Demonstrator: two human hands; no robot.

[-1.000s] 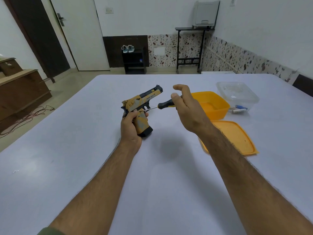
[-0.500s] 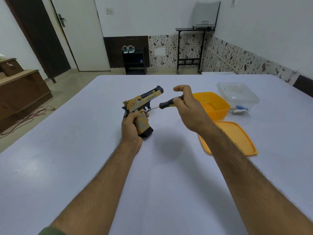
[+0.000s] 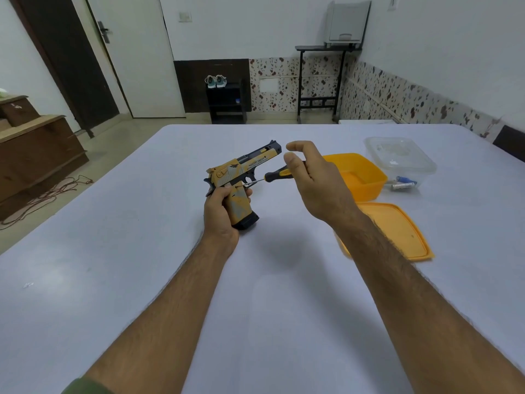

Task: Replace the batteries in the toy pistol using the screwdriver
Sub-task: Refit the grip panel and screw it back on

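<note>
A yellow and black toy pistol point(image 3: 241, 172) stands upright above the middle of the white table point(image 3: 142, 265), barrel pointing away and right. My left hand point(image 3: 220, 211) grips its handle from the left. A black and yellow screwdriver point(image 3: 277, 174) lies almost level, its thin tip against the pistol's grip just below the trigger. My right hand point(image 3: 315, 180) pinches the screwdriver's handle, with the index finger raised above it. Loose batteries point(image 3: 403, 184) lie on the table to the right.
An open orange box point(image 3: 369, 177) sits right of my right hand, its orange lid point(image 3: 397, 231) flat on the table nearer me. A clear plastic box point(image 3: 400, 157) stands behind the batteries. Beyond the table are a door, a shoe rack and a black stand.
My right hand's fingers have shifted on the screwdriver handle, as in turning it. The pistol and my left hand have stayed in place.
</note>
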